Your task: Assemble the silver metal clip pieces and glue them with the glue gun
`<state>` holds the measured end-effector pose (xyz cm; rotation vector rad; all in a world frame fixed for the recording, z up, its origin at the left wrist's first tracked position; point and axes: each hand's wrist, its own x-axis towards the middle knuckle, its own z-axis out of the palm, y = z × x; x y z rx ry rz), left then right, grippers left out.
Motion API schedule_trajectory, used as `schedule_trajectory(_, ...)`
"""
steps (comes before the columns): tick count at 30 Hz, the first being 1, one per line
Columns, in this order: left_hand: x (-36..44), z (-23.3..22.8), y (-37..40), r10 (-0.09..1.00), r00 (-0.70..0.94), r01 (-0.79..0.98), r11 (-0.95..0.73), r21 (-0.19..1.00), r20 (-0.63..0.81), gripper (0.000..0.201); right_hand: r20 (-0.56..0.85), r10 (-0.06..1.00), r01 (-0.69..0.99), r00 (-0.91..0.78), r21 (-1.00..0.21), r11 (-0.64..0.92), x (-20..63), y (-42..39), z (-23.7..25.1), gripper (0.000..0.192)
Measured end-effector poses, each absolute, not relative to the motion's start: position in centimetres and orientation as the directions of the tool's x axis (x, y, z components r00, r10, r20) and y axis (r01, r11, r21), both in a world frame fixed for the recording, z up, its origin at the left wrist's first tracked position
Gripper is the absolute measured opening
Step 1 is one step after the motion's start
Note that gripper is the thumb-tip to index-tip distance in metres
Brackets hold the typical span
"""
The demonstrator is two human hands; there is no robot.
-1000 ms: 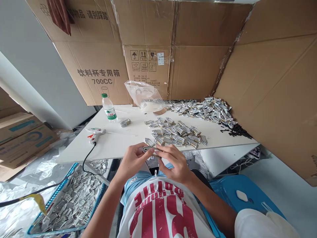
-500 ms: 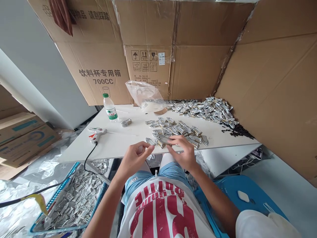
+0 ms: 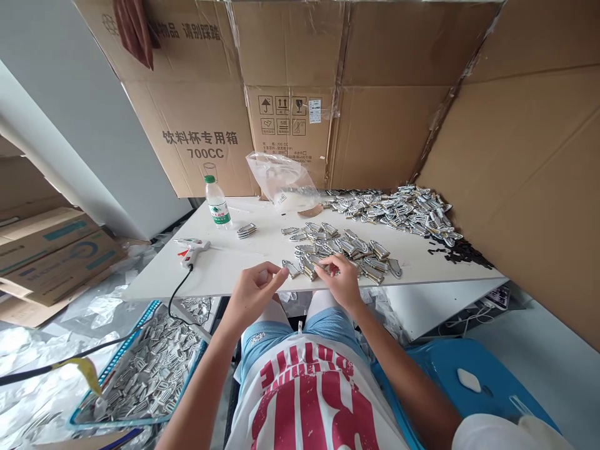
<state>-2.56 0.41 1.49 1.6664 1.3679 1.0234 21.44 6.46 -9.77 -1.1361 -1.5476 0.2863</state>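
Observation:
My right hand (image 3: 341,282) reaches over the front edge of the white table (image 3: 225,265), its fingertips pinched on a silvery metal piece (image 3: 322,265) at the near side of a small pile of such pieces (image 3: 347,249). My left hand (image 3: 255,290) hovers just left of it at the table edge. Its thumb and fingers are curled together with nothing seen in them. A single piece (image 3: 290,269) lies right by its fingertips.
A bigger heap of pieces (image 3: 398,209) and black bits (image 3: 457,251) lie at the back right. On the table are a short stack (image 3: 247,230), glue gun (image 3: 192,247), water bottle (image 3: 217,204) and plastic bag (image 3: 281,178). Cardboard walls surround it. A blue basket of pieces (image 3: 140,369) sits on the floor at left.
Both hands held one piece above my lap. The right hand then carried it forward onto the near pile, while the left hand let go and stayed at the table edge.

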Motion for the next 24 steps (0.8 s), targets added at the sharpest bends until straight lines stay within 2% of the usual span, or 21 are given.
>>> schedule_trajectory(15,-2.7,0.9,0.6,0.984,0.126,0.410,-0.166,0.897,0.125,0.047,0.578,0.807,0.526,0.116,-0.726,0.444,19.4,7.5,-11.5,0.016)
schedule_trajectory(24,-2.6,0.6,0.8,0.982,0.132,0.404,-0.179,0.897,0.137,0.045,0.580,0.810,0.512,0.086,-0.723,0.464,19.4,7.4,-11.6,0.020)
